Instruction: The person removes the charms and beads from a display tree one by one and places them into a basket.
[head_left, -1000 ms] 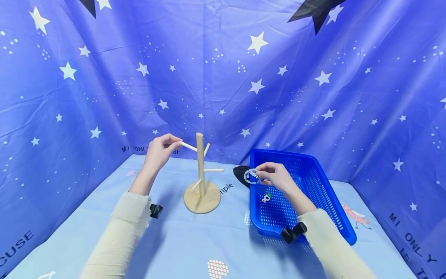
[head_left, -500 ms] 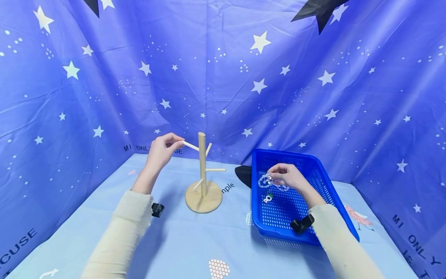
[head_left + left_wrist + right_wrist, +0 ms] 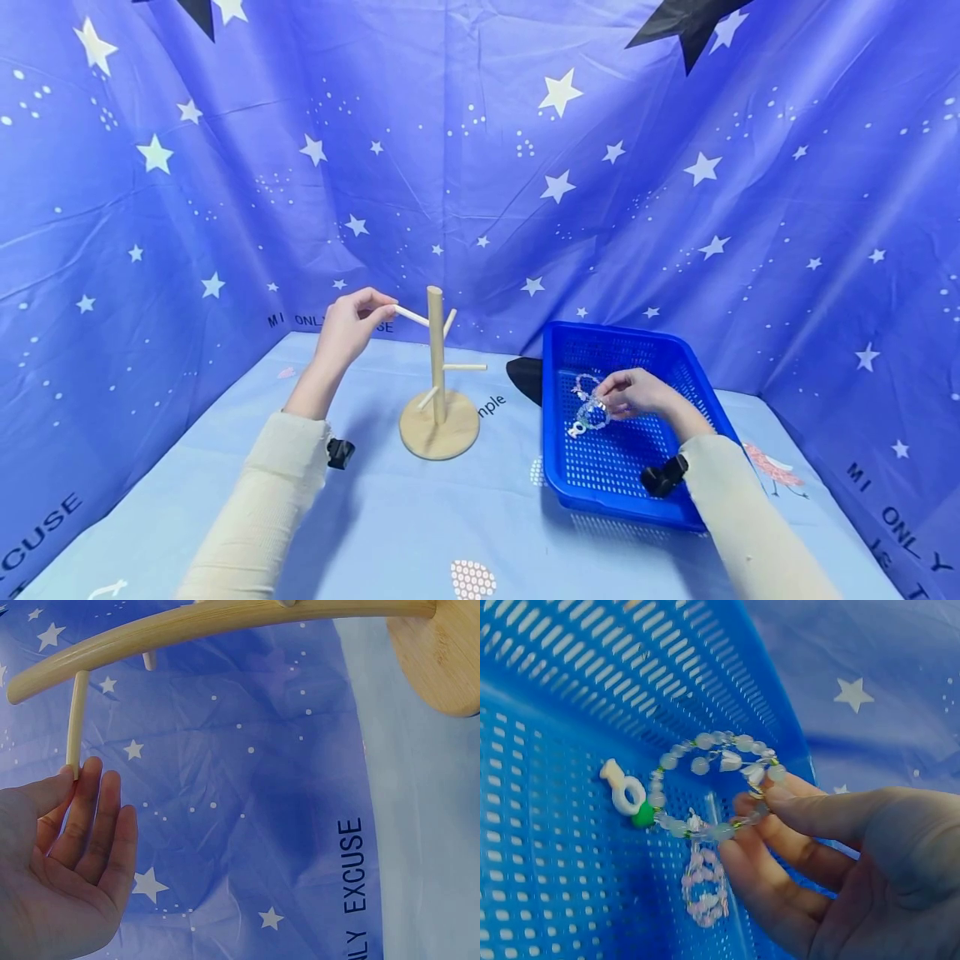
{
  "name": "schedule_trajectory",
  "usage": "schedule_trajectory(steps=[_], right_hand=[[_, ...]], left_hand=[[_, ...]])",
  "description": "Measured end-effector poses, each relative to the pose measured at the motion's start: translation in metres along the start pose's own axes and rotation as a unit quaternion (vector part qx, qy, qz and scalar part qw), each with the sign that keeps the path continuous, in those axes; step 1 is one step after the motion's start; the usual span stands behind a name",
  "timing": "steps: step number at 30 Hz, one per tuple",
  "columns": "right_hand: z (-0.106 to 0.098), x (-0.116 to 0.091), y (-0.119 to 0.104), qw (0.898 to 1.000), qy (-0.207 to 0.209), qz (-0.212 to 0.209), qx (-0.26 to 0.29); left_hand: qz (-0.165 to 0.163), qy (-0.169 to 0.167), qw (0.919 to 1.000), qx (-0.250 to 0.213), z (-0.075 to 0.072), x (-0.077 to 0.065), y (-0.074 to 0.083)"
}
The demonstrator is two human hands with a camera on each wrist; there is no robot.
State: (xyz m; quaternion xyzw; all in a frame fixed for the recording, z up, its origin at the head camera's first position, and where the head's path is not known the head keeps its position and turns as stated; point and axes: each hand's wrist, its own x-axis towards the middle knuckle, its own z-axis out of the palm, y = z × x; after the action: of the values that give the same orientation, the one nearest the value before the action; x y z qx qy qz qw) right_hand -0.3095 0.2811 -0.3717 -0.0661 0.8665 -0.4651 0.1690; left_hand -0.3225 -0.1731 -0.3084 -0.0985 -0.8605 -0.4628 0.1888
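My left hand pinches the tip of the upper left peg on a wooden branch stand. The stand is upright on its round base. In the right wrist view, my right hand pinches a bracelet of pale translucent beads with white flower-like charms, between thumb and fingers. It hangs inside the blue basket. A pinkish beaded bracelet shows behind and below it. Beyond the held bracelet appears a small white-and-green ornament; whether the two touch, I cannot tell.
Other short pegs stick out of the stand; none carries anything. The perforated basket stands to the right of the stand on a light blue printed cloth. A blue star-printed curtain encloses the back and sides.
My right hand has moved right and down from the basket's left rim, with the bracelet now hanging lower inside. My left hand keeps its pinch on the peg.
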Motion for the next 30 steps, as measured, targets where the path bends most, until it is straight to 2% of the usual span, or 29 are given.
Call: schedule_trajectory(steps=[6,13,17,23,26,30], right_hand=[[-0.004,-0.001,0.012,0.999,-0.028,0.046,-0.007],[-0.004,-0.001,0.026,0.996,-0.017,0.084,-0.004],[-0.004,-0.001,0.032,0.995,0.0,0.095,-0.003],[-0.005,-0.003,0.035,0.993,0.015,0.107,-0.043],[-0.007,-0.005,0.033,0.993,0.012,0.103,-0.059],[-0.012,-0.01,0.029,0.994,0.018,0.09,-0.054]], left_hand=[[-0.002,-0.003,1.0,-0.002,0.0,0.0,0.0],[0.0,-0.001,1.0,-0.002,0.001,-0.001,0.001],[0.004,0.0,1.0,-0.001,0.001,-0.001,0.001],[0.002,-0.002,1.0,0.001,0.002,-0.002,0.001],[0.009,0.001,0.9999,0.009,0.001,-0.002,-0.001],[0.027,0.007,0.9994,0.022,0.002,-0.003,-0.006]])
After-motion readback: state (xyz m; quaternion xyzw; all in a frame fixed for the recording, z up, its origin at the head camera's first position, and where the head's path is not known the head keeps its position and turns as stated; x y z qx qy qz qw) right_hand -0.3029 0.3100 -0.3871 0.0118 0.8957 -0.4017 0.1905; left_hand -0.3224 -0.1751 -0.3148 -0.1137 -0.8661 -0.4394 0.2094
